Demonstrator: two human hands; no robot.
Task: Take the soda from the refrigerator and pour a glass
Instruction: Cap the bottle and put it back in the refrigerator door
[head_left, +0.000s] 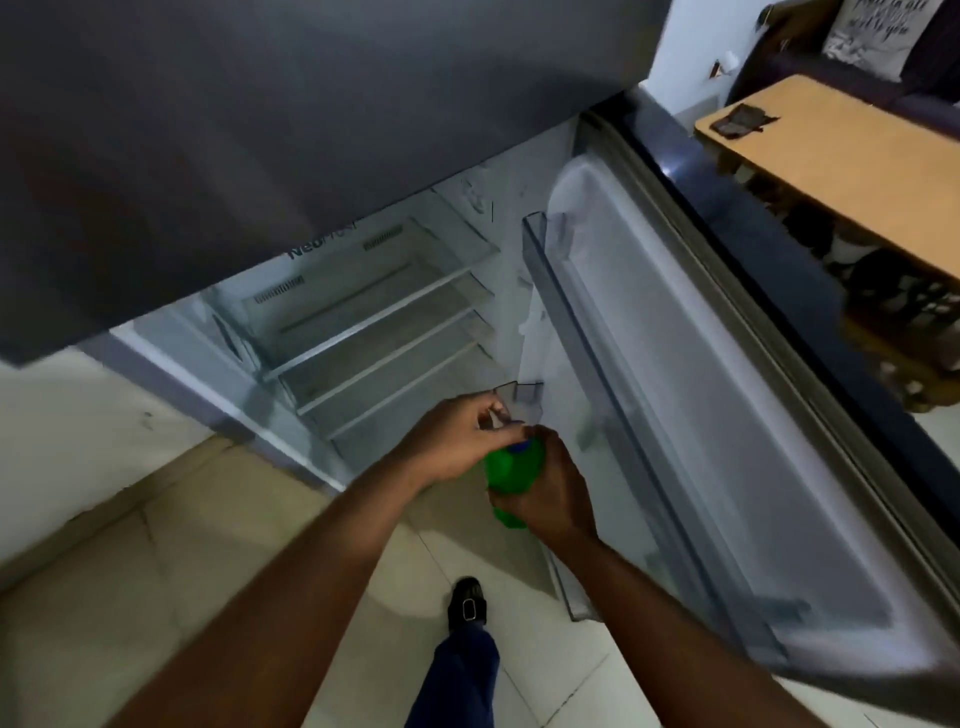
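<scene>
A green soda bottle (511, 480) with a blue cap is held low in front of the open refrigerator (363, 332), just above the floor. My right hand (553, 491) is wrapped around its body from the right. My left hand (457, 441) is just above and left of the cap, with its fingers pinched on the near edge of a small clear tumbler-like glass (522, 400). The two hands touch over the top of the bottle. The lower part of the bottle is hidden by my right hand.
The refrigerator door (701, 415) stands open to the right, with a clear door shelf (571, 322) along its inner side. Bare shelves show inside. A wooden table (841, 150) is at the far right. My foot (467, 605) is on the tiled floor below.
</scene>
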